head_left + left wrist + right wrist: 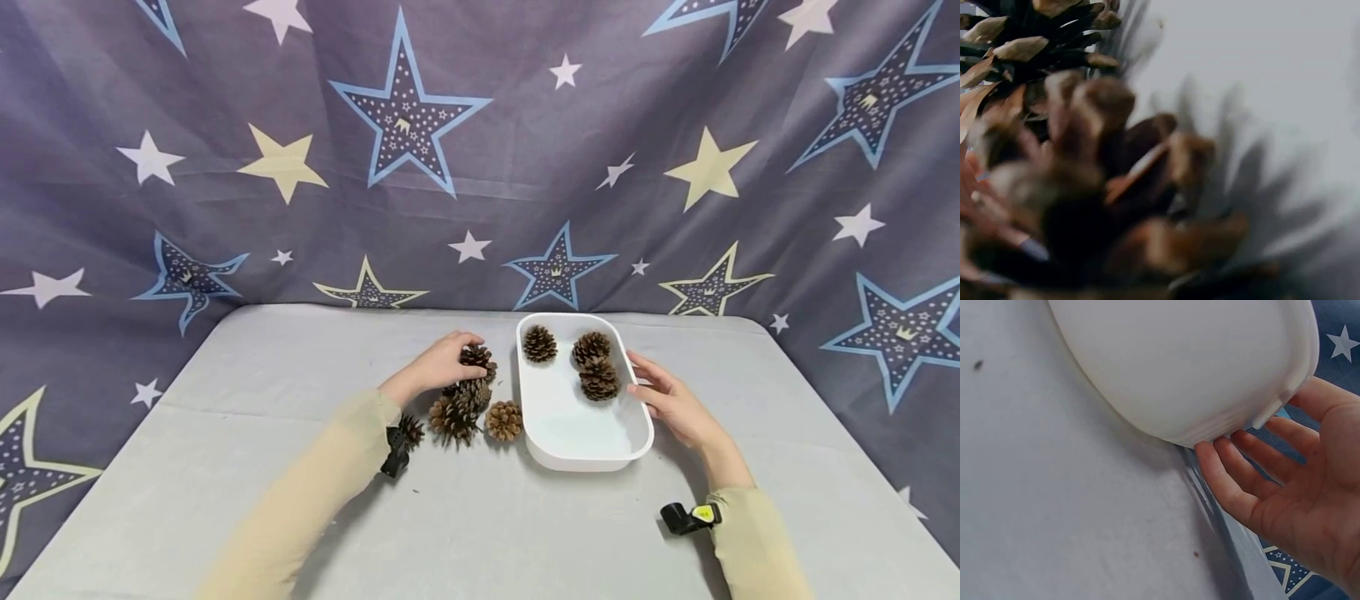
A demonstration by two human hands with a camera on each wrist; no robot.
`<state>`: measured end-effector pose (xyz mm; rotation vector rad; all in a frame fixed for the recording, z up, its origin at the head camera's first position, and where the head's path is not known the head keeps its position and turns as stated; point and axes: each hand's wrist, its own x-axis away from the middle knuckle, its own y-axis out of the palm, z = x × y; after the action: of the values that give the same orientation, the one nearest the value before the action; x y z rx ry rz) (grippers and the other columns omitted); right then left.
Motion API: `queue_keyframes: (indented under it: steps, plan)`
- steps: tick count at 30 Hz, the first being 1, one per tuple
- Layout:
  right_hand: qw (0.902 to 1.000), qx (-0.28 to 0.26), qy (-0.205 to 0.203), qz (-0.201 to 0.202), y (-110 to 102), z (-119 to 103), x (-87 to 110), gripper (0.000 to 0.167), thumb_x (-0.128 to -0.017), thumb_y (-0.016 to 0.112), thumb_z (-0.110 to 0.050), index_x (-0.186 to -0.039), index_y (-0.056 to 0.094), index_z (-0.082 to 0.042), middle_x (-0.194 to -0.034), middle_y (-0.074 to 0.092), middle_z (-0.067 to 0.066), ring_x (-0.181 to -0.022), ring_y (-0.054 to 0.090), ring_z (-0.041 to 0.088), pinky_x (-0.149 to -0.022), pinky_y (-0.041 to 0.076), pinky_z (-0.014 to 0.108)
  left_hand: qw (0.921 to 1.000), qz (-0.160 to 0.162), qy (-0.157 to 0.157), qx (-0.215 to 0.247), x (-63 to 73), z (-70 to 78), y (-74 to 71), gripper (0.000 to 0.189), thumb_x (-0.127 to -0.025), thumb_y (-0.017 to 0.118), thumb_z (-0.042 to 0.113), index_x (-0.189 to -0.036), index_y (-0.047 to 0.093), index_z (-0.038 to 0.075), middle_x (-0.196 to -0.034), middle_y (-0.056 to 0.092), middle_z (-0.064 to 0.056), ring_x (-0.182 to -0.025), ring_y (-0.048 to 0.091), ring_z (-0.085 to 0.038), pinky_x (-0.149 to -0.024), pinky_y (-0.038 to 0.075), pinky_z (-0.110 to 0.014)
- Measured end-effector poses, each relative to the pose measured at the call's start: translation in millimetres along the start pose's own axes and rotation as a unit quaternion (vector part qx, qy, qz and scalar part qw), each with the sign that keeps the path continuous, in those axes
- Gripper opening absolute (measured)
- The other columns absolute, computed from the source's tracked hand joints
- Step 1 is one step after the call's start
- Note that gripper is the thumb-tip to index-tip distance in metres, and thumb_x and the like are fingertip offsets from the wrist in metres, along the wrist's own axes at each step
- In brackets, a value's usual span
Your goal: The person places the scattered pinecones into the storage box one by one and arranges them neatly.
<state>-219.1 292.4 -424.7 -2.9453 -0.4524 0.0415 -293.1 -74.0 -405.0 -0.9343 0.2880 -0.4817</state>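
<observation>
My left hand (444, 364) reaches into a pile of brown pine cones left of a white plastic tub (577, 429). Its thumb and fingers pinch one pine cone (480, 358) at the top of the pile. Several more, among them a spiky pine cone (452, 419) and a lighter pine cone (504, 421), lie beside and below that hand. Close to the left wrist camera, a blurred pine cone (1110, 187) fills much of the view. My right hand (675, 408) holds the tub's right side, thumb at the rim, fingers (1225, 481) against the outer wall.
Inside the tub lie 3 pine cones, one pine cone (540, 343) at the far left and two touching at the right. A small pine cone (411, 431) sits by the left wrist strap. Behind the grey-covered table (300, 350) hangs a star-patterned curtain (480, 167).
</observation>
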Motion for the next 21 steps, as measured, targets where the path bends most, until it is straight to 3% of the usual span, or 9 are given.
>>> queue_keyframes:
  steps: [12,21]
  plan:
    - [1.0000,-0.002,-0.002,0.004,-0.1,0.8,-0.5,0.062,-0.093,0.049,-0.011,-0.145,0.015,-0.003,-0.135,0.028,0.031,-0.097,0.057,0.003,-0.078,0.052,0.025,0.9992,-0.009,-0.016,0.035,-3.8,-1.7,6.4,0.061,-0.085,0.062,0.033,-0.133,0.041,0.002,-0.134,0.046,-0.015,-0.125,0.041,-0.030,-0.105,0.033,-0.042]
    - [1.0000,-0.005,-0.003,0.003,-0.7,1.8,-0.1,0.063,-0.093,0.049,-0.011,-0.144,0.014,-0.002,-0.136,0.027,0.032,-0.097,0.057,0.003,-0.079,0.052,0.027,0.9995,0.002,-0.020,0.025,-5.8,-0.6,10.5,0.062,-0.084,0.063,0.034,-0.133,0.042,0.003,-0.134,0.047,-0.013,-0.125,0.041,-0.029,-0.105,0.033,-0.041]
